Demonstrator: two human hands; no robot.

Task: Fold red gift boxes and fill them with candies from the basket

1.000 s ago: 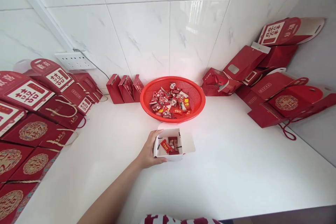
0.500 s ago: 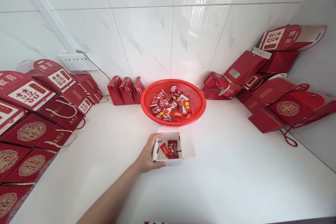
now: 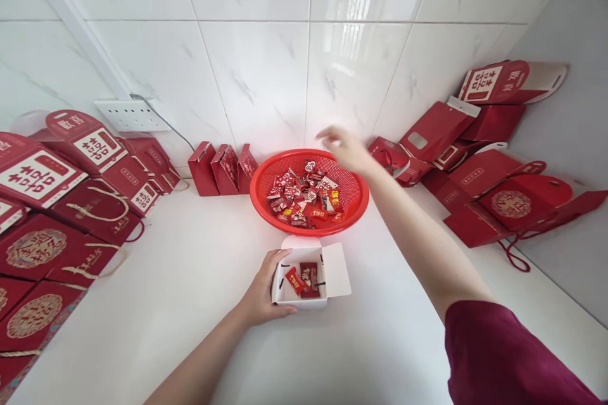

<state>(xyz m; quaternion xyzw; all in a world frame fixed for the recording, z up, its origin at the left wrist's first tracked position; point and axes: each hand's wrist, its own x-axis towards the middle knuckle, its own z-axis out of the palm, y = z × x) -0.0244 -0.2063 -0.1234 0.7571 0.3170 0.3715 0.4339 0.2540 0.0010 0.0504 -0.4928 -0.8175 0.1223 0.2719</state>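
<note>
Red basket [image 3: 350, 196], long axis left-right, lies just beyond white box [image 3: 308, 305]; wrapped sweets [image 3: 304, 197] inside basket. Right hand [image 3: 342, 147], nearer these, above far-right rim: blurred, half-curled, contents can't be told. Left hand [image 3: 265, 289] clasps box's left side.

- One red basket [image 3: 308, 231], its sweets [image 3: 304, 196] too heaped to count from here
- One white box [image 3: 338, 271], two wrapped sweets [image 3: 308, 280] inside
- Three slim cartons [image 3: 225, 169] along the bench's [image 3: 380, 310] back edge
- Red boxes [image 3: 35, 250] at either end, too overlapped to count
</note>
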